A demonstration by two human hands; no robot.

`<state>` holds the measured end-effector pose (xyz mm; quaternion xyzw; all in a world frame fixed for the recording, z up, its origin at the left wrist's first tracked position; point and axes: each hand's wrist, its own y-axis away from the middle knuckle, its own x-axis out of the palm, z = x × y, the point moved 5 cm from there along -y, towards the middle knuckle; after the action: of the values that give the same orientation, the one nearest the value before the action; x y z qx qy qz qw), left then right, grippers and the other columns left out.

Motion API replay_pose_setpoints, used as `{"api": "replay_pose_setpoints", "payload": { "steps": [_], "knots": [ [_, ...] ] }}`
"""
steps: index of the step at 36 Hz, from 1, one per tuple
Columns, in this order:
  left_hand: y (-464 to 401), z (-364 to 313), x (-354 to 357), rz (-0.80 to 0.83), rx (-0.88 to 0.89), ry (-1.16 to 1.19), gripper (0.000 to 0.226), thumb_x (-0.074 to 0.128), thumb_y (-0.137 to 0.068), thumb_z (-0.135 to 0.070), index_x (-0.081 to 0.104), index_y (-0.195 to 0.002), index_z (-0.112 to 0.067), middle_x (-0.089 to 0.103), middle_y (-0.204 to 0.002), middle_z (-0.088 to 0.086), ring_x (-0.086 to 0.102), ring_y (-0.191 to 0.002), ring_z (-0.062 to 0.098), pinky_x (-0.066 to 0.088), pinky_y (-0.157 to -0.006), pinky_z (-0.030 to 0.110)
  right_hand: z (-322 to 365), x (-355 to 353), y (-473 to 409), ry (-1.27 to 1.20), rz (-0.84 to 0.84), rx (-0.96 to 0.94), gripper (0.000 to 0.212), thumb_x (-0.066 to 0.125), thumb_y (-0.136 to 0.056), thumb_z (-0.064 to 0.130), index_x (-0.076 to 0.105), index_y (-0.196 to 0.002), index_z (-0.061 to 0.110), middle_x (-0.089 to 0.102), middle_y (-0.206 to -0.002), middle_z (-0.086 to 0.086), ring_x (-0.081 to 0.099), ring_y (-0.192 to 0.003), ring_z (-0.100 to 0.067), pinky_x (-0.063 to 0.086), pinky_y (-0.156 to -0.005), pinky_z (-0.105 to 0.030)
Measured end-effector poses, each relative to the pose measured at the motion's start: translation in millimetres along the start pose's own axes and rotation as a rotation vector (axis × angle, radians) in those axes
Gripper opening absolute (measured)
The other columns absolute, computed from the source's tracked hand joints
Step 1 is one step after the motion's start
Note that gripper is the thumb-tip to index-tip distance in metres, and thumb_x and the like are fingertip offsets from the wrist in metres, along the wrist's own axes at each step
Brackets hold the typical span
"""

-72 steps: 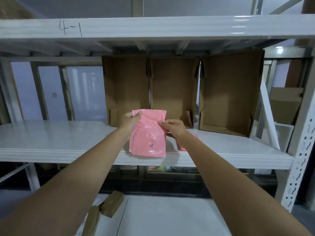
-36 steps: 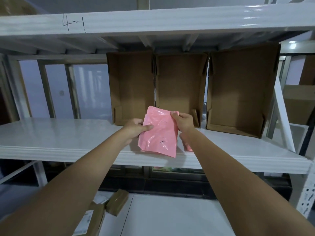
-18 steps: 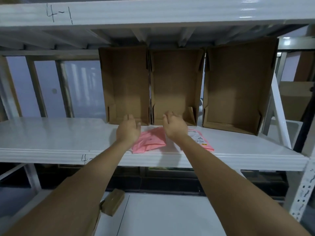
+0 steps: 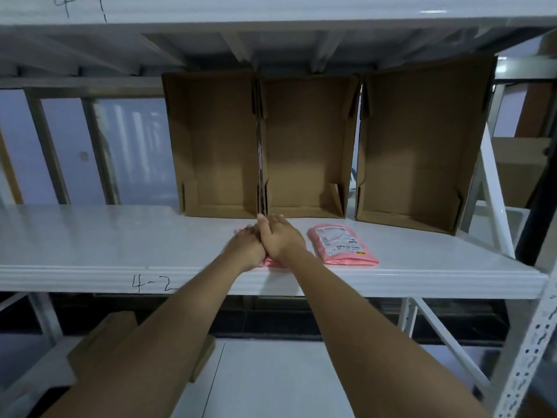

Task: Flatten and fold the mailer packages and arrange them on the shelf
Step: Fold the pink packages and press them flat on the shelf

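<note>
Lowered since before, the pink mailer [image 4: 269,262] lies on the shelf [image 4: 90,236], both flat hands [image 4: 265,241] pressing it.

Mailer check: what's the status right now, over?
Both hands pressing pink mailer flat on shelf. Second mailer lies right. Nothing in the way.

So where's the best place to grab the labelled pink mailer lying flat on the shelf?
Probably the labelled pink mailer by its near edge, coming from the shelf front: it lies flat, that edge sits by the lip, and cardboard boxes stand behind it.
</note>
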<state>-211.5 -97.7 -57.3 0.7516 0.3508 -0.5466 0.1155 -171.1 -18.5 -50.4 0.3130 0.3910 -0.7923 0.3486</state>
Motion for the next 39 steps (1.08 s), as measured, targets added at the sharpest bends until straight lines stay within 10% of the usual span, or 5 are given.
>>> {"api": "replay_pose_setpoints", "payload": {
  "steps": [3,13,39],
  "knots": [
    [-5,5,6,-0.002,-0.023,-0.04,0.041,0.05,-0.094,-0.029,0.048,-0.134,-0.019,0.056,-0.132,0.011,0.051,-0.121,0.03,0.045,-0.101,0.044,-4,7,-1,-0.067,0.021,0.026,0.08,0.004,-0.094,0.061,0.056,-0.131,0.013,0.052,-0.14,-0.01,0.044,-0.131,-0.023,0.038,-0.105,-0.044],
    [-6,5,8,0.111,-0.056,0.108,0.033,0.039,-0.101,-0.021,0.05,-0.131,-0.014,0.059,-0.097,0.005,0.057,-0.08,0.013,0.047,-0.063,0.02,-5,18,-6,-0.031,0.177,0.008,0.084,-0.002,-0.091,0.066,0.058,-0.133,0.025,0.032,-0.156,-0.006,0.024,-0.145,-0.019,0.025,-0.11,-0.045],
    [-3,-1,6,0.317,-0.107,0.12,0.049,0.032,-0.103,-0.02,0.024,-0.15,-0.029,0.052,-0.136,0.012,0.051,-0.124,0.027,0.038,-0.109,0.042,1,9,3,-0.022,0.391,0.124,0.077,-0.001,-0.096,0.061,0.045,-0.145,0.023,0.034,-0.154,-0.013,0.034,-0.139,-0.027,0.027,-0.106,-0.041]
  ]
}}
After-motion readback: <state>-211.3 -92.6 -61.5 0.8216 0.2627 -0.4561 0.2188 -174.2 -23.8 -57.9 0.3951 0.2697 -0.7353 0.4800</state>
